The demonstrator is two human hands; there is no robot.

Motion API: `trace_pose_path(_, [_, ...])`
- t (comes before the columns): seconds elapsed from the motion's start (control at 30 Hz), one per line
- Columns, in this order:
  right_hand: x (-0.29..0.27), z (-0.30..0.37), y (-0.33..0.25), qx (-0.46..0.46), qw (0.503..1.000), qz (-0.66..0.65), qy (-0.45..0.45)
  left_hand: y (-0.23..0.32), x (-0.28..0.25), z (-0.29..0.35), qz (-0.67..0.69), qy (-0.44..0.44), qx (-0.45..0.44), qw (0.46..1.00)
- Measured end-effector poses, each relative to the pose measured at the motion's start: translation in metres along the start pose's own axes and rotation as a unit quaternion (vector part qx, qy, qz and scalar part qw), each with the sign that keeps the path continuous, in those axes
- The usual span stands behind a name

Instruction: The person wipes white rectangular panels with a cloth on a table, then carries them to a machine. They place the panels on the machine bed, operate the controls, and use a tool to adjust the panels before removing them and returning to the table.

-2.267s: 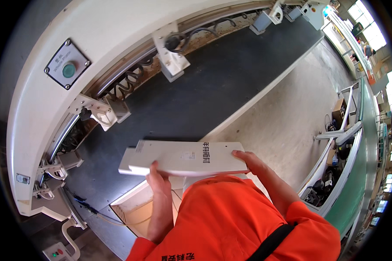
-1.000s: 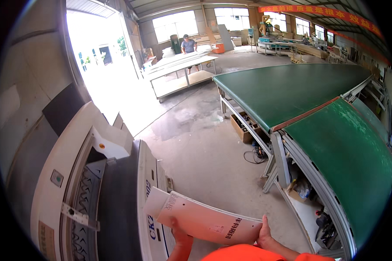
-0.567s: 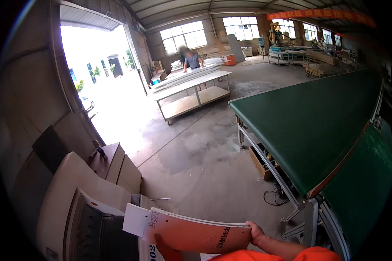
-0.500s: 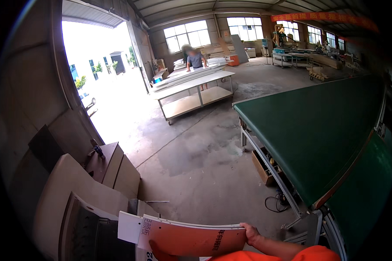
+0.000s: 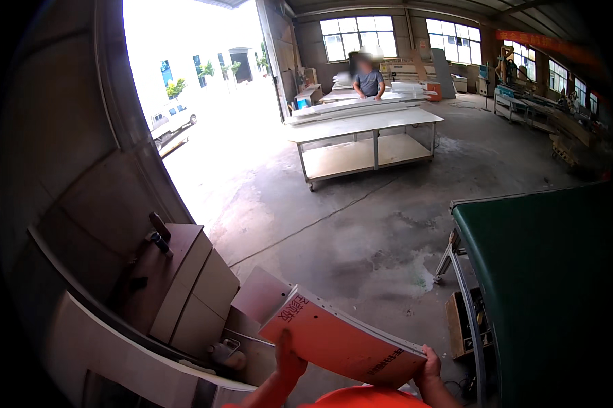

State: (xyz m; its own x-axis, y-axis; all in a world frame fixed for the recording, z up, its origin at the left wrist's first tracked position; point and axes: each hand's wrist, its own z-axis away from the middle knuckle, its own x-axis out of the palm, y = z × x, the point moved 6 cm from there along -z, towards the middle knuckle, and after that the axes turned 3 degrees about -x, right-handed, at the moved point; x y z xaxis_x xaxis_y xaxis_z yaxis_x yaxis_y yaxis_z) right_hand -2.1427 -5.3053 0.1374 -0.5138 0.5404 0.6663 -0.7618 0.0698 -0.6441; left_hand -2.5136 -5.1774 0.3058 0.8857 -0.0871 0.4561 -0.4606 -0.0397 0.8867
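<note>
Both my hands carry a stack of flat, pale panels (image 5: 344, 343) tilted in front of my body, with orange light cast over the nearest face. My left hand (image 5: 289, 355) grips the lower edge near the stack's left end. At the right end, my right hand (image 5: 429, 368) is closed round the edge. Dark marker writing and small holes show on the front panel. A shorter pale panel (image 5: 259, 294) sticks out past the left end of the stack. The fingers behind the panels are hidden.
A green-topped conveyor (image 5: 551, 272) stands close on my right, with a wooden crate (image 5: 461, 326) under it. To the left are a cabinet (image 5: 194, 292) and a plastic jug (image 5: 226, 355). A wheeled table (image 5: 368, 126) stands ahead; a person (image 5: 369, 83) works behind it.
My view has swung left and I am further forward, past the pale machine. The panels are tilted more steeply, and my left hand now shows clearly on them.
</note>
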Motion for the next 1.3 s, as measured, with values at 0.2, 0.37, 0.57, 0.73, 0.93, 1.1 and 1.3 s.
trace_pose_path(0.2, [0.021, -0.211, -0.033, -0.051, 0.994, 0.073, 0.061, -0.081, 0.08, -0.239, 0.156, -0.017, -0.076, 0.985])
trace_pose_path(0.37, [0.152, -0.395, -0.124, -0.119, 0.981, 0.141, 0.059, -0.095, 0.126, -0.412, 0.164, 0.037, -0.045, 0.985])
trace_pose_path(0.57, [0.241, -0.597, -0.198, -0.182, 0.914, 0.344, -0.116, -0.136, 0.151, -0.562, 0.192, 0.164, 0.011, 0.967])
trace_pose_path(0.73, [0.27, -0.785, -0.256, -0.25, 0.887, 0.387, -0.036, -0.235, 0.199, -0.726, 0.21, 0.169, -0.013, 0.963])
trace_pose_path(0.93, [0.28, -0.965, -0.374, -0.263, 0.861, 0.423, 0.107, -0.316, 0.345, -0.999, 0.208, 0.076, -0.106, 0.969])
trace_pose_path(1.1, [0.211, -1.079, -0.413, -0.172, 0.914, 0.207, 0.303, -0.407, 0.514, -1.194, 0.137, -0.034, -0.238, 0.961])
trace_pose_path(1.3, [0.136, -1.274, -0.532, -0.299, 0.845, 0.229, 0.38, -0.537, 0.711, -1.362, 0.158, -0.107, -0.275, 0.943])
